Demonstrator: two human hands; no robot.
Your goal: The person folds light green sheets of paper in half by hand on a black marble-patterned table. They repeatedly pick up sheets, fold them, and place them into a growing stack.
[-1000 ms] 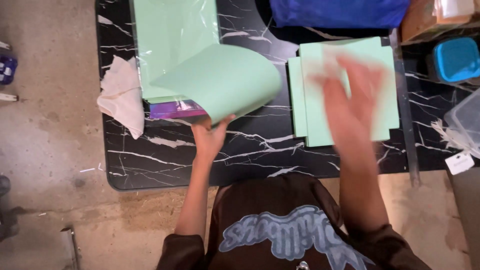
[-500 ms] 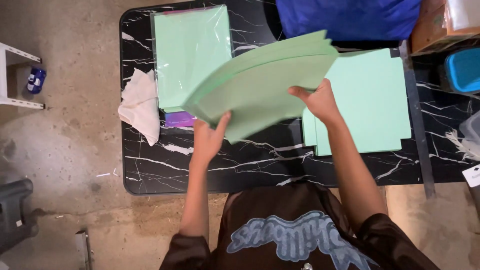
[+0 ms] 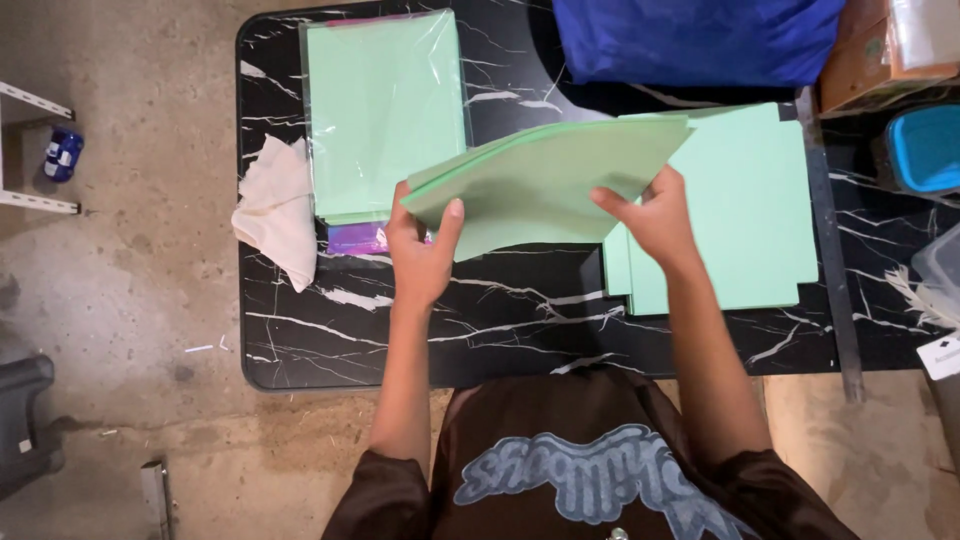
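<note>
A: What do we hold now?

B: Both our hands are on one bundle of green sheets. The left hand is closed on its near left edge, thumb on top and fingers below. The right hand is closed on the near right edge. The bundle is lifted above the table, at the middle, and it tilts a little.

A: How does this differ from one second ago?

B: One second ago only the left hand held a sheet, which was curled over at the wrapped pack, and the right hand was open and moving above the flat stack. Half a second ago the right hand came to the sheets. Now the sheets are flatter and sit further toward 3 o'clock, partly over the flat stack.

A: What does that mean for the work?

B: We judge that the sheets have left the pack and are on the way to the stack, but they are not laid down.

A: Where are the other things?

B: The pack lies at 10 o'clock of the bundle, with a purple strip showing at its near end. The cloth is at 9 o'clock, at the table edge. A blue bag lies at 12 o'clock, and a blue tub at 3 o'clock, beyond the stack.
</note>
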